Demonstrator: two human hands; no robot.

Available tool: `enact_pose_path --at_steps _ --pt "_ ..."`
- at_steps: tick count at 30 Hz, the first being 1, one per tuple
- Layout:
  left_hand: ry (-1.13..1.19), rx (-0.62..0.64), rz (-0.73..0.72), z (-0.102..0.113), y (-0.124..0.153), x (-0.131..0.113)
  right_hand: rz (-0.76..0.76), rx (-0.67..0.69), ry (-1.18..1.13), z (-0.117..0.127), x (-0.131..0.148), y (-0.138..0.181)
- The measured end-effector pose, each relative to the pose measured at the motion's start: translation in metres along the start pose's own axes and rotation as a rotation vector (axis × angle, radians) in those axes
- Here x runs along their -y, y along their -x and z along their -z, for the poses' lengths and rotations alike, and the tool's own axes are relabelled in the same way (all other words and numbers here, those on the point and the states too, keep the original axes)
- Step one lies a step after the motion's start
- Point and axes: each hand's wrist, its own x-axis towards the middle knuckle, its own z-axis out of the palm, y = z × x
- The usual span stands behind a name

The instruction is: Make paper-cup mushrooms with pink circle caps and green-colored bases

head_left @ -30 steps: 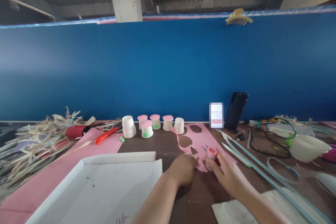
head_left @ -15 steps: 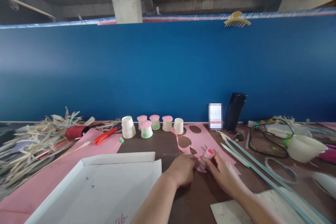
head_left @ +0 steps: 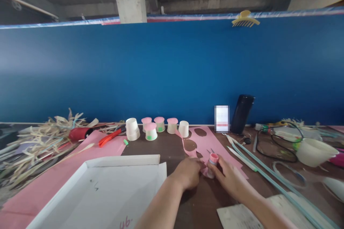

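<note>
Both my hands meet over the brown table near the middle. My right hand (head_left: 228, 179) is closed round a small white cup with a pink top (head_left: 213, 164), held upright. My left hand (head_left: 188, 173) is curled beside it, pinching a pink paper scrap (head_left: 204, 171) against the cup's side. Just behind them lies a pink sheet with round holes cut out (head_left: 204, 141). A pair of small scissors (head_left: 209, 151) rests on that sheet.
A row of several white cups, some pink-topped (head_left: 158, 127), stands along the blue wall. A white cardboard tray (head_left: 107, 189) lies front left on pink paper. Red cutter (head_left: 110, 137), straw pile (head_left: 34, 143), dark flask (head_left: 242, 113), white bowl (head_left: 313, 151), cable and long strips (head_left: 263, 171) lie around.
The cup in my right hand has tipped more upright and shifted slightly left toward my left hand. My left hand stays in place.
</note>
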Motion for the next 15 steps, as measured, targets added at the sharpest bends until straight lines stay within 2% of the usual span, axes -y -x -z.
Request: enact_pose_path --at_steps 4,9,15 --pt "-0.02 -0.003 0.003 0.001 0.0 0.0 -0.006 -0.042 -0.064 0.005 -0.002 0.004" --pt "-0.052 -0.008 -0.056 0.002 -0.001 -0.001 -0.126 -0.16 -0.285 0.017 -0.004 0.004" --pt "-0.009 0.003 0.006 0.004 0.001 -0.002 -0.026 -0.13 -0.088 0.007 -0.002 0.002"
